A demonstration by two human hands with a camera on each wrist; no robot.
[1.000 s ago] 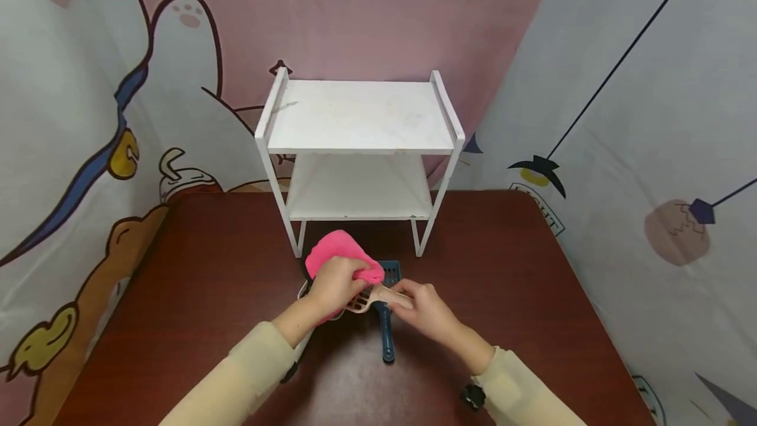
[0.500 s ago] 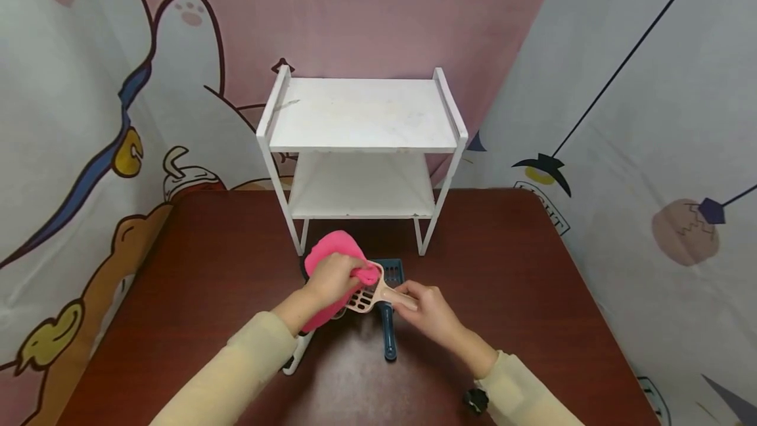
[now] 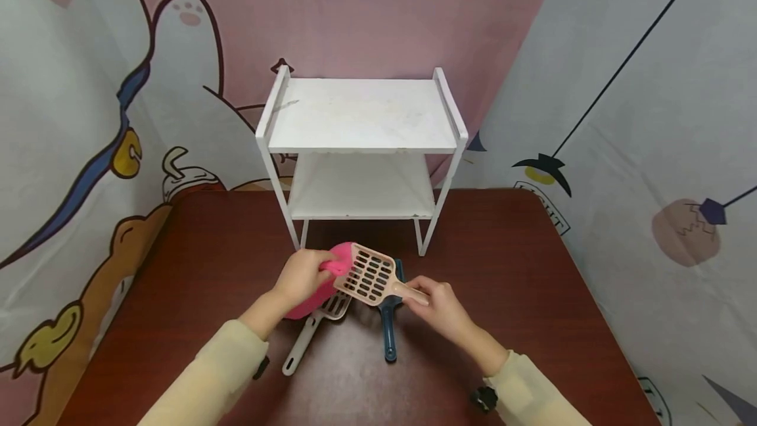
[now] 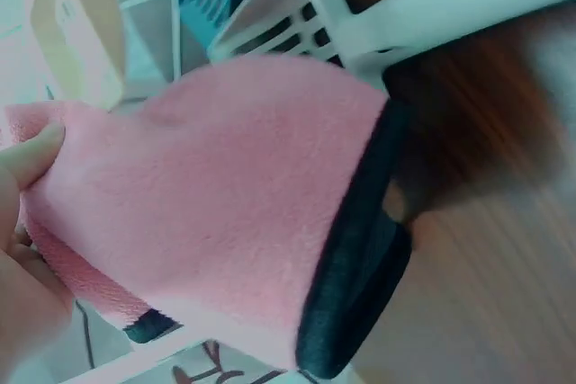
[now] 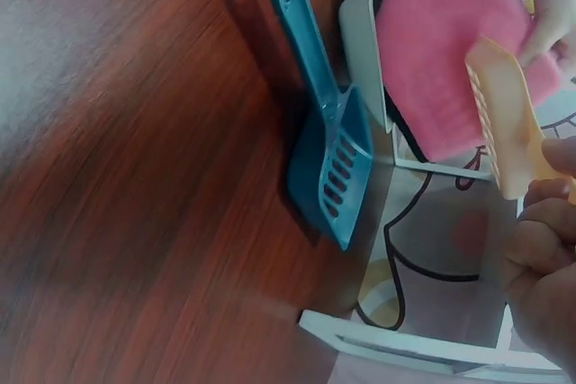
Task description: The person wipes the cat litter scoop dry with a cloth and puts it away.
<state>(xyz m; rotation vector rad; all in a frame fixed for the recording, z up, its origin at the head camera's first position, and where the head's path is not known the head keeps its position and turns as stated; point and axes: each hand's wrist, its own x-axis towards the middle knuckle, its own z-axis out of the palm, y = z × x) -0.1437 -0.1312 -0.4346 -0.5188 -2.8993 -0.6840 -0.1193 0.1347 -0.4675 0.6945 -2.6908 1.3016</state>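
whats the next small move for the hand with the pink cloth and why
Probably wipe the beige scoop with the pink cloth: the left hand pinches the cloth near the scoop's head, and the right hand holds the scoop by its handle.

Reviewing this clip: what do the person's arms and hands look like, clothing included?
The left sleeve and right sleeve are plain pale cream. A small dark piece shows beside each, its purpose unclear. The left hand and right hand wear no gloves.

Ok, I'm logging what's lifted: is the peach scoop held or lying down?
Held: the right hand grips the peach scoop, clear of the table in the right wrist view.
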